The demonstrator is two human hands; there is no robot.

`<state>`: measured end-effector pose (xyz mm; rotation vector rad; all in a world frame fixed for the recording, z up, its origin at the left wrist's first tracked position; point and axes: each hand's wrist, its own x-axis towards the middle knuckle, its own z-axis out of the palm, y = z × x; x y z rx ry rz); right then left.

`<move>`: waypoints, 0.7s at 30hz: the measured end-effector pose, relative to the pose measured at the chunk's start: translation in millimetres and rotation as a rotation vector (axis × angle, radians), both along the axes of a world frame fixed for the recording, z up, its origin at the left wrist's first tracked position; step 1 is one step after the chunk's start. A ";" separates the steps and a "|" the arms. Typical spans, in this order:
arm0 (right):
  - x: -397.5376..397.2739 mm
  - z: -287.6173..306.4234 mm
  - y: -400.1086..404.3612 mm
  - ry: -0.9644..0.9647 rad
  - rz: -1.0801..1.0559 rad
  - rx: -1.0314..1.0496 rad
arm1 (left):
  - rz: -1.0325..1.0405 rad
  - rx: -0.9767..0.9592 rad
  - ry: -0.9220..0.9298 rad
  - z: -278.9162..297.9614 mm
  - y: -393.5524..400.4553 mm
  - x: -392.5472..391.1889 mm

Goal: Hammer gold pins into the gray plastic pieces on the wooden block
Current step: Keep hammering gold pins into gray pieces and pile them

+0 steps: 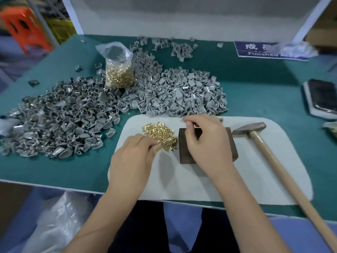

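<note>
A loose pile of gold pins [161, 133] lies on the white mat [209, 183]. My left hand [131, 161] rests at the pile's near edge, its fingertips curled and pinching into the pins. Just right of the pile stands the dark wooden block [186, 154]. My right hand [206, 143] hovers over the block with thumb and fingers curled, pinching a small gray plastic piece [197, 127] that it mostly hides. The hammer [255, 134] lies untouched on the mat to the block's right, with its wooden handle running toward me.
Two big heaps of gray plastic pieces cover the green table: a darker one [60, 121] at left and a lighter one [182, 94] behind the mat. A clear bag of gold pins [119, 73] stands between them. A dark tray [322, 97] sits at the right edge.
</note>
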<state>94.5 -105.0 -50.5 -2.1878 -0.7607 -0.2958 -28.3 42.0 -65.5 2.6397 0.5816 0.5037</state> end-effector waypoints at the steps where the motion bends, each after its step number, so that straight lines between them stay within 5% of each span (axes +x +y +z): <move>1: 3.1 2.9 -4.5 0.082 0.039 0.141 | -0.002 -0.069 -0.055 4.9 -3.0 3.4; 5: 23.1 15.1 -30.6 0.418 0.234 0.430 | -0.082 -0.550 -0.300 29.1 -18.8 36.0; 9: 31.2 16.8 -44.4 0.340 0.252 0.502 | -0.182 -0.830 -0.316 45.4 -44.1 78.5; 13: 44.2 15.4 -51.0 0.273 0.181 0.544 | -0.277 -0.884 -0.273 51.0 -57.1 104.1; 17: 56.2 7.9 -53.4 0.244 0.088 0.543 | -0.266 -0.748 -0.183 47.2 -44.8 118.6; 21: 69.2 -5.1 -58.2 0.180 -0.090 0.448 | -0.306 -0.171 -0.072 45.0 -22.6 129.1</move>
